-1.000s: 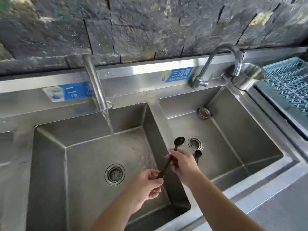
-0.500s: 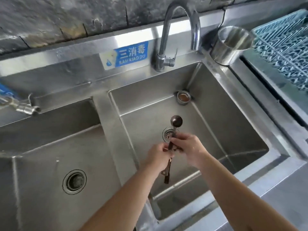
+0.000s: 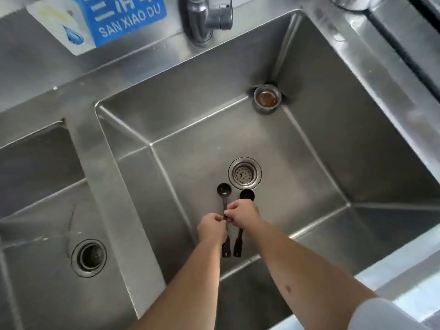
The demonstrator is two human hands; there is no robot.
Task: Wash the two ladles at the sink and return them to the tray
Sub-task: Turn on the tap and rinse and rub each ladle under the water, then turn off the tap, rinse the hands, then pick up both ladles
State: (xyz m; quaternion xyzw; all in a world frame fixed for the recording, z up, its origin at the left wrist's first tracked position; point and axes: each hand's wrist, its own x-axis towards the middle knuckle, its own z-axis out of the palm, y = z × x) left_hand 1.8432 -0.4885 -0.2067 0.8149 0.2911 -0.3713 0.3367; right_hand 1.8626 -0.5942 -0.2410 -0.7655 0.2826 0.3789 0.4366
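Note:
Two small dark ladles are low in the right-hand sink basin [image 3: 309, 151], side by side, bowls pointing away from me near the drain strainer [image 3: 244, 173]. The left ladle [image 3: 223, 189] has its thin handle pinched by my left hand [image 3: 212, 228] and by the fingertips of my right hand [image 3: 242, 214]. The right ladle [image 3: 247, 195] runs under my right hand; its flat handle end shows below the wrist. Whether it is gripped or lying on the basin floor I cannot tell. The tray is out of view.
A steel divider [image 3: 104, 186] separates this basin from the left basin with its open drain [image 3: 88, 257]. A faucet base [image 3: 204, 17] stands at the back by a blue sign [image 3: 123, 17]. An overflow cup [image 3: 267, 98] sits in the far corner.
The view has swung right and down over the right basin. Both hands moved lower into it with the ladles, which now lie side by side near the drain.

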